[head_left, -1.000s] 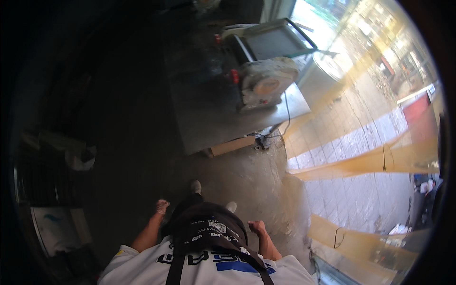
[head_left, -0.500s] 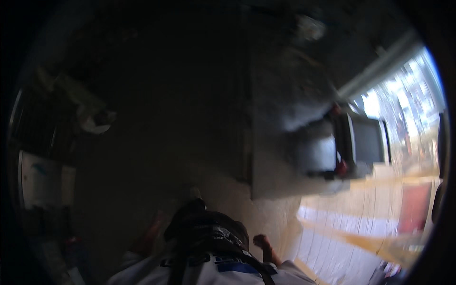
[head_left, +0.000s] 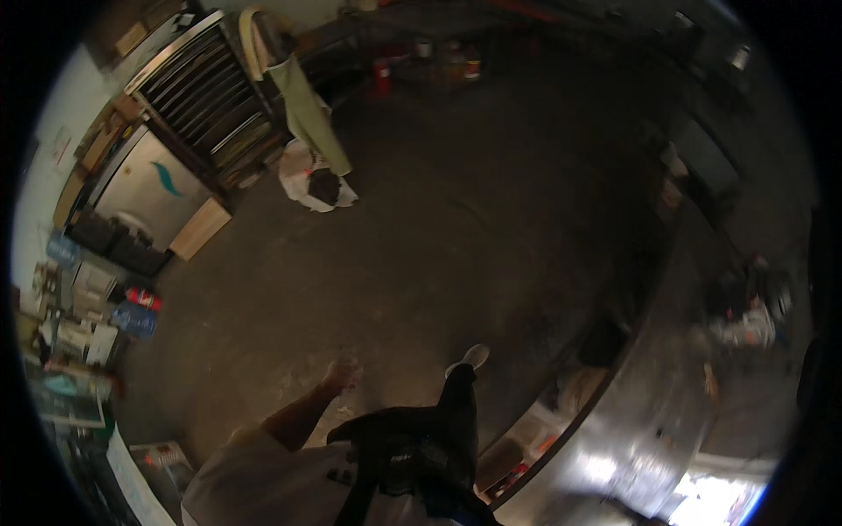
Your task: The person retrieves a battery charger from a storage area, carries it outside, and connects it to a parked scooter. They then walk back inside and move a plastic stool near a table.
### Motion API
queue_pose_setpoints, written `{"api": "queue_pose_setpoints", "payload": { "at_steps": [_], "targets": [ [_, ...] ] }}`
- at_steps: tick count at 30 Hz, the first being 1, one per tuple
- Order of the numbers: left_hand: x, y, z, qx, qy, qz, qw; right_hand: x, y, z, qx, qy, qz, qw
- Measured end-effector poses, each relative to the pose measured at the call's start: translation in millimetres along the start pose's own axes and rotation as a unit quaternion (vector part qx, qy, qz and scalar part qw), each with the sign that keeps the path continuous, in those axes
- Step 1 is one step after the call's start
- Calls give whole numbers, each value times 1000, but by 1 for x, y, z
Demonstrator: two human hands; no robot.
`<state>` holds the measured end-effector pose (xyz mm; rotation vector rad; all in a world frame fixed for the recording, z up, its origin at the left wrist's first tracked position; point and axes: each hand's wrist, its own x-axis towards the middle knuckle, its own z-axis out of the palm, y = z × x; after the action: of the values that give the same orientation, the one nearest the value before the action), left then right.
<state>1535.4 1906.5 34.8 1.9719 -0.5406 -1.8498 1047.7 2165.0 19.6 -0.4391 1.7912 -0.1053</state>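
My left hand (head_left: 343, 375) hangs low over the floor, ahead of my body, with its forearm reaching up from the lower edge. Nothing can be made out in it; its fingers are smeared and dim. Out of view is my right hand. Below, one shoe (head_left: 474, 356) of mine shows on the dark floor (head_left: 386, 272). To my right, closest to my body, runs a long metal-topped workbench (head_left: 605, 438) with things stored beneath it.
At the far left stand a rack of dark slots (head_left: 206, 96), a greenish cloth (head_left: 307, 114) above a white bag (head_left: 303, 188), and a pale cabinet (head_left: 149, 188). Blue water jugs (head_left: 134, 319) and a red cylinder (head_left: 144, 298) sit along the left. Cluttered items (head_left: 750, 324) lie on the right.
The view has swung left, bringing the cabinet and rack further into sight and the bright window mostly out. My left arm has come forward. My right hand has left the picture.
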Motion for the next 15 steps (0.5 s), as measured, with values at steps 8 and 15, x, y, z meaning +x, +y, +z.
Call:
{"api": "queue_pose_setpoints", "payload": {
  "at_steps": [8, 15],
  "targets": [
    [-35, 129, 64, -110, 227, -40, 967, 126, -353, -213, -135, 26, 102, 985],
    [92, 139, 130, -47, 221, -76, 971, 299, -702, -350, -327, 150, -279, 890]
  ]
}}
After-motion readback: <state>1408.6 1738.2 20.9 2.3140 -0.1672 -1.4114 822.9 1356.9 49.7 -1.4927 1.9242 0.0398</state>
